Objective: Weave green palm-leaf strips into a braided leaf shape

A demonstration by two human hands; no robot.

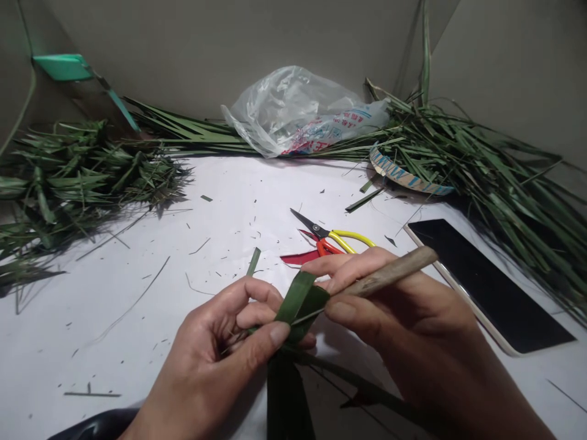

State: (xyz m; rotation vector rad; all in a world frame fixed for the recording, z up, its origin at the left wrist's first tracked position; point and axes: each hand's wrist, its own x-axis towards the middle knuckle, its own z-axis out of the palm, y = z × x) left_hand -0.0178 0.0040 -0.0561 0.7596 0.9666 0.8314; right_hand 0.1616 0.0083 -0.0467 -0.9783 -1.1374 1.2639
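Between the thumb and fingers of my left hand [229, 342] is a folded green leaf strip [297, 299], looped at the top. Its long ends hang down below the hand and off to the lower right. My right hand [403, 330] grips an awl [389, 272] by its wooden handle, which points up to the right. The awl's thin shaft lies against or within the leaf fold near my left thumb; the tip's exact place is hidden. Just beyond my right fingers lie scissors [328, 232] with yellow and red handles, beside a red piece [300, 258].
At the left is a pile of woven leaf pieces [92, 171]. Long leaves [481, 153] heap at the back right, near a clear plastic bag [293, 110] and a curved cardboard strip [408, 174]. A black-screened tablet [490, 284] lies right. Leaf scraps dot the white tabletop [151, 293].
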